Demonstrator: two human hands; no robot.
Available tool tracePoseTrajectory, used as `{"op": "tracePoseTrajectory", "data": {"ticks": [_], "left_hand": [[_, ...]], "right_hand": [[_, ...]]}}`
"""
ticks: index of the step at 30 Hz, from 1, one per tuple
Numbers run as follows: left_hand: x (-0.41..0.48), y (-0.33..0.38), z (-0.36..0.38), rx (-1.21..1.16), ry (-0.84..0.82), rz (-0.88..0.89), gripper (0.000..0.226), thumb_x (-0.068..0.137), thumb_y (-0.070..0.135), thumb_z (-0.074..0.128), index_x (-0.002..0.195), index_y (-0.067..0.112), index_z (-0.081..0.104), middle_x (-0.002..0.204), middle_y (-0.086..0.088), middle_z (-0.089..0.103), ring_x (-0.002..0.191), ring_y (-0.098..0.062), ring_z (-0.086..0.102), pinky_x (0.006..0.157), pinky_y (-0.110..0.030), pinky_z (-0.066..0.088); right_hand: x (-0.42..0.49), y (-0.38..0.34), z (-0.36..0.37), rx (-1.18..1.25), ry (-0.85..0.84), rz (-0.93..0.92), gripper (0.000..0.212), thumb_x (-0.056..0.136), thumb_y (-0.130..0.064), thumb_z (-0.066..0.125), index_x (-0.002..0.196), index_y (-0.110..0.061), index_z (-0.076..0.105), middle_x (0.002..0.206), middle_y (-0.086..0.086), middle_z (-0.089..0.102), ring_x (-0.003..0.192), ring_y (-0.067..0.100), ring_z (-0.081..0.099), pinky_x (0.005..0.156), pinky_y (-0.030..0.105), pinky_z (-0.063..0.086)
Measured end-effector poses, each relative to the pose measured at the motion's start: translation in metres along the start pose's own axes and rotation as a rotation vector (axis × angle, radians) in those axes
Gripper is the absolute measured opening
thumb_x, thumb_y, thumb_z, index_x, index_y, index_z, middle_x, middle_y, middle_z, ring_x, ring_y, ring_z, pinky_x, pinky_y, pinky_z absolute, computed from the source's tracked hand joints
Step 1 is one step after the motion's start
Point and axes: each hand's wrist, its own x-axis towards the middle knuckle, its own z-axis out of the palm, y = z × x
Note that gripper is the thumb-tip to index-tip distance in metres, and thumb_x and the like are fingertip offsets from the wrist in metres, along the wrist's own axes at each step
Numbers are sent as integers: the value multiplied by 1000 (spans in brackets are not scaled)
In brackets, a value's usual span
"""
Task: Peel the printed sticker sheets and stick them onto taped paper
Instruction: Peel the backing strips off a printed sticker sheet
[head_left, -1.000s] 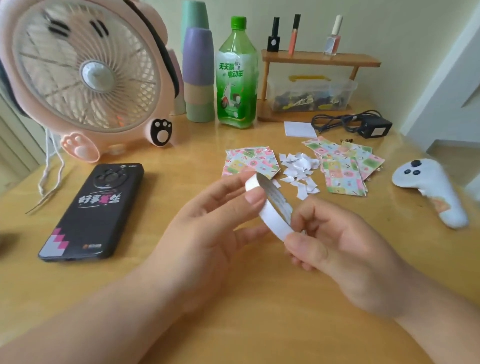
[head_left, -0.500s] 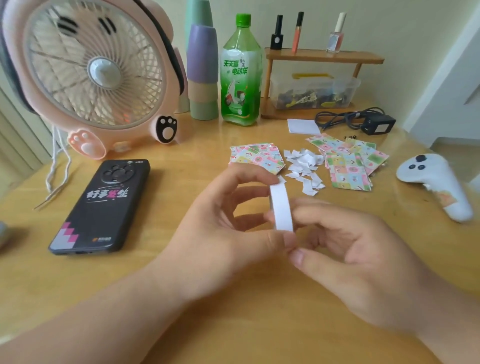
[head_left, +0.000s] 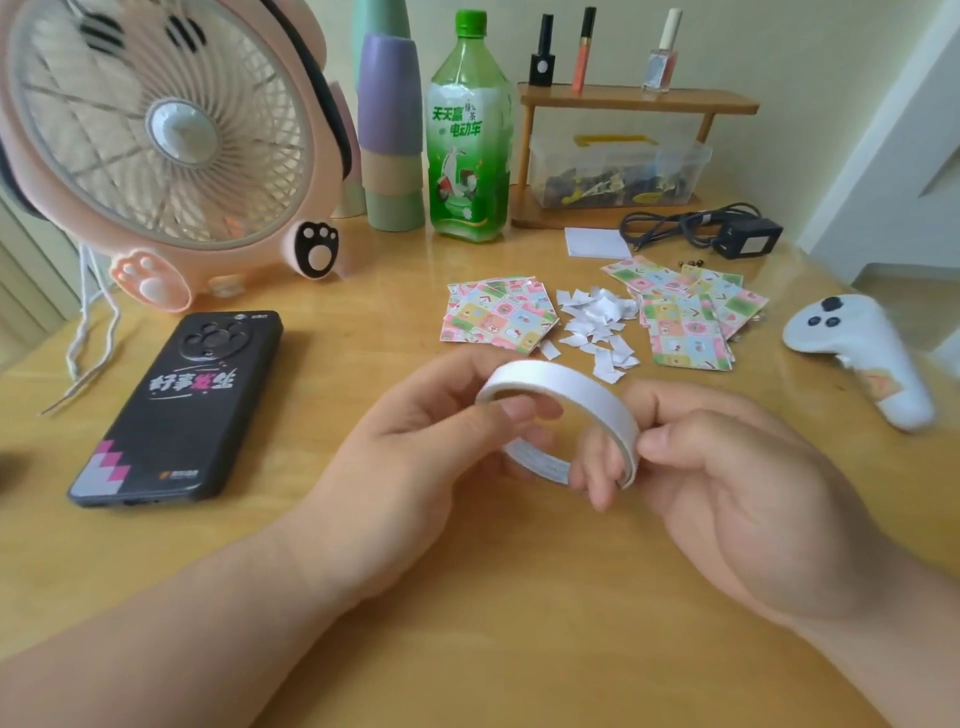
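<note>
Both hands meet above the middle of the pale wooden table (head_left: 467, 649), sharing a thin white roll of tape (head_left: 582, 402) that is tilted so its open ring faces partly toward the camera. The left hand (head_left: 415, 467) curls around the roll's near-left side, its thumb lying across the ring's upper rim and its fingers reaching under and through the hole. The right hand (head_left: 753, 499) is closed to a pinch at the roll's right edge, thumb pressed on the outer band; whether it has hold of a loose end of tape or only the roll itself is hard to tell at this angle. Behind the hands, two groups of colourful printed sticker sheets lie flat on the table: a left stack of sticker sheets (head_left: 498, 317) and a right spread of sticker sheets (head_left: 691, 317). Between them sits a heap of small white paper scraps (head_left: 597, 325). A blank white paper rectangle (head_left: 595, 241) lies further back, near a black power adapter with coiled cable (head_left: 737, 234). To the left rest a black smartphone with pink pattern (head_left: 176, 410), face down, and a pink paw-footed desk fan (head_left: 161, 135). A green plastic drink bottle (head_left: 467, 140) stands upright at the back, and a white game controller (head_left: 862, 358) lies at the right.
</note>
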Motion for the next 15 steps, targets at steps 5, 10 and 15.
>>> {"op": "tracePoseTrajectory", "data": {"ticks": [5, 10, 15], "left_hand": [[-2, 5, -1, -135, -147, -15, 28, 75, 27, 53, 82, 4, 67, 85, -20, 65, 85, -32, 63, 80, -44, 47], [-4, 7, 2, 57, -73, 13, 17, 71, 31, 53, 61, 18, 56, 69, -17, 44, 74, -42, 43, 72, -44, 31], [-9, 12, 5, 411, -27, 83, 27, 73, 40, 51, 67, 13, 50, 66, -21, 36, 58, -24, 29, 51, -37, 24]], "right_hand": [[3, 1, -6, 15, 4, -30, 27, 70, -28, 52, 68, -6, 67, 70, 17, 63, 81, 35, 57, 77, 33, 45], [1, 1, -11, -216, -2, -62, 30, 73, -31, 55, 78, -5, 68, 79, 20, 65, 83, 47, 51, 75, 53, 39], [-1, 3, -1, -343, -1, -129, 18, 81, -31, 60, 85, -16, 70, 85, 18, 63, 82, 32, 57, 73, 34, 45]]}}
